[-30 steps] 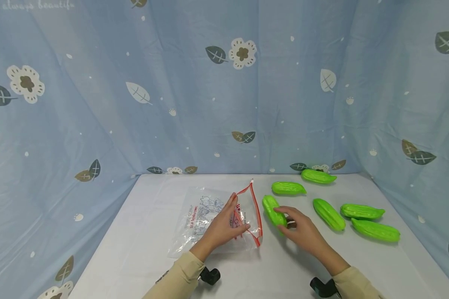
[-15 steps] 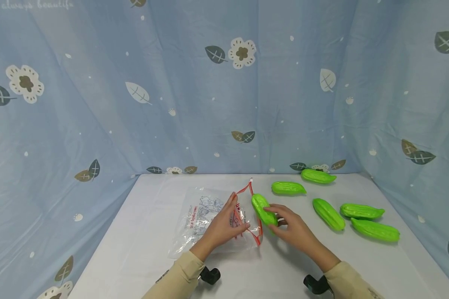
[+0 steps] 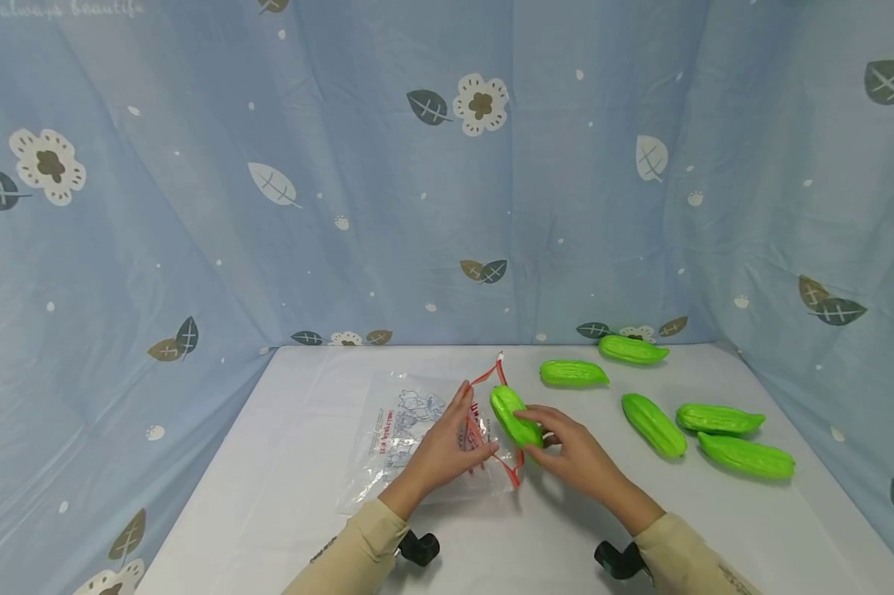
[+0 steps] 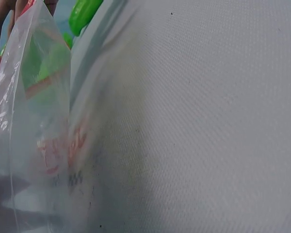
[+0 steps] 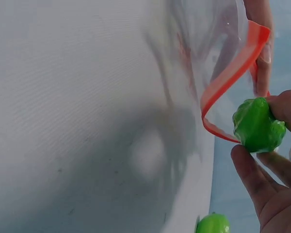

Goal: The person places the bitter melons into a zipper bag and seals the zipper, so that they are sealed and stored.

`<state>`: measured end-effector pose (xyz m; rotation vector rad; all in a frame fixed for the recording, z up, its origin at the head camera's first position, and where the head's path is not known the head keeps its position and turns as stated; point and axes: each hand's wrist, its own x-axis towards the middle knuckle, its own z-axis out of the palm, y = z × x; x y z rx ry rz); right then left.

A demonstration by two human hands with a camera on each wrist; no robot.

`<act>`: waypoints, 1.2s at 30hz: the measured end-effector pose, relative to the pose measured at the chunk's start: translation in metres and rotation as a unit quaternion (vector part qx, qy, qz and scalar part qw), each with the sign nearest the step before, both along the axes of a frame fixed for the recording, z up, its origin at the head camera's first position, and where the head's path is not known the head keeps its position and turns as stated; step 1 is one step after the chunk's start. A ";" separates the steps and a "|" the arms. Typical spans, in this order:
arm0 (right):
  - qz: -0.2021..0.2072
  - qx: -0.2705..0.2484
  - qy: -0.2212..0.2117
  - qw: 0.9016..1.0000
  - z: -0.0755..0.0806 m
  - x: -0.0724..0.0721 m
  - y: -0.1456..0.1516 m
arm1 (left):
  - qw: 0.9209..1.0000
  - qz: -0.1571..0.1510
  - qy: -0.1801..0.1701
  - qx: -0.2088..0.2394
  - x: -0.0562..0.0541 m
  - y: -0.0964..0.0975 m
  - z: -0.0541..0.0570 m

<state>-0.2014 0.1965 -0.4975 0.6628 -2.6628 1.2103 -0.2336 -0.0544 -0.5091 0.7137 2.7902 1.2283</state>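
A clear zip-lock bag [image 3: 406, 430] with a red strip at its mouth and blue and red print lies on the white table. With fingers and thumb straight and spread, my left hand [image 3: 443, 450] touches the bag's mouth and keeps it parted. My right hand [image 3: 577, 454] pinches a bright green ribbed bitter melon [image 3: 508, 411] between thumb and fingers. In the head view the melon's far end overlaps the mouth. The right wrist view shows the melon's near end [image 5: 256, 125] beside the red strip [image 5: 223, 87]. How deep it reaches inside cannot be told.
Several more bitter melons lie on the right: one at the back [image 3: 633, 349], one nearer the bag [image 3: 573, 373], one in the middle [image 3: 653, 426], and two side by side [image 3: 720, 419]. A blue patterned curtain [image 3: 447, 182] surrounds the table [image 3: 268, 463].
My right hand has moved left with the bitter melon, bringing it from beside the bag to its mouth. My left hand and the other melons have stayed put.
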 end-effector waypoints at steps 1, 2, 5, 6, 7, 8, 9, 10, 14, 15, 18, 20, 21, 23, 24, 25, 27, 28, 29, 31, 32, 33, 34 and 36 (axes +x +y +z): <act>-0.001 0.001 -0.002 1.000 0.000 0.000 -0.001 | 1.000 0.001 0.000 0.000 0.000 0.000 0.000; -0.003 0.001 -0.006 1.000 0.001 0.000 -0.001 | 1.000 0.001 -0.001 0.001 0.001 0.001 0.001; -0.007 0.006 -0.010 1.000 0.004 -0.001 -0.003 | 1.000 0.000 0.000 0.003 0.002 0.001 0.003; -0.009 0.008 -0.012 1.000 0.004 -0.002 -0.004 | 1.000 -0.001 0.002 0.004 0.002 0.001 0.003; -0.011 0.010 -0.013 1.000 0.005 -0.002 -0.005 | 1.000 -0.002 0.003 0.005 0.002 0.001 0.004; -0.012 0.011 -0.014 1.000 0.006 -0.003 -0.005 | 1.000 -0.003 0.004 0.007 0.002 0.001 0.004; -0.012 0.012 -0.011 1.000 0.006 -0.003 -0.006 | 1.000 -0.003 0.005 0.007 0.002 0.001 0.004; -0.011 0.013 -0.008 1.000 0.007 -0.003 -0.006 | 1.000 -0.004 0.007 0.008 0.002 0.001 0.004; -0.008 0.017 0.002 1.000 0.008 -0.004 -0.007 | 1.000 -0.005 0.014 0.012 0.001 0.001 0.005; -0.007 0.018 0.003 1.000 0.008 -0.004 -0.007 | 1.000 -0.005 0.017 0.013 0.001 0.001 0.006; -0.008 0.025 0.008 1.000 0.008 -0.005 -0.008 | 1.000 -0.004 0.018 0.014 0.001 0.002 0.006; -0.011 0.030 0.012 0.999 0.008 -0.005 -0.009 | 1.000 -0.002 0.017 0.016 0.001 0.003 0.007; -0.012 0.031 0.015 0.999 0.008 -0.005 -0.009 | 1.000 -0.002 0.015 0.018 0.002 0.003 0.008; -0.015 0.034 0.019 0.999 0.008 -0.006 -0.010 | 1.000 -0.004 0.012 0.019 0.003 0.003 0.009; -0.016 0.035 0.021 0.999 0.008 -0.006 -0.011 | 1.000 -0.006 0.011 0.022 0.003 0.003 0.010; -0.017 0.036 0.023 0.999 0.008 -0.006 -0.011 | 1.000 -0.007 0.009 0.024 0.004 0.004 0.011; -0.017 0.036 0.027 0.999 0.008 -0.006 -0.012 | 1.000 -0.011 0.007 0.024 0.005 0.004 0.013; -0.017 0.037 0.028 0.999 0.008 -0.006 -0.012 | 1.000 -0.012 0.006 0.023 0.005 0.005 0.014; -0.017 0.037 0.030 0.999 0.009 -0.006 -0.012 | 1.000 -0.013 0.006 0.022 0.005 0.005 0.014; -0.016 0.038 0.033 0.999 0.009 -0.007 -0.013 | 1.000 -0.013 0.006 0.018 0.006 0.005 0.015; -0.015 0.038 0.035 0.999 0.010 -0.007 -0.013 | 1.000 -0.013 0.007 0.016 0.006 0.005 0.015; -0.015 0.040 0.036 0.998 0.010 -0.007 -0.013 | 1.000 -0.012 0.007 0.016 0.006 0.005 0.016; -0.015 0.041 0.036 0.998 0.010 -0.007 -0.014 | 1.000 -0.012 0.008 0.016 0.006 0.005 0.016; -0.015 0.042 0.035 0.998 0.011 -0.006 -0.014 | 1.000 -0.012 0.010 0.016 0.006 0.005 0.016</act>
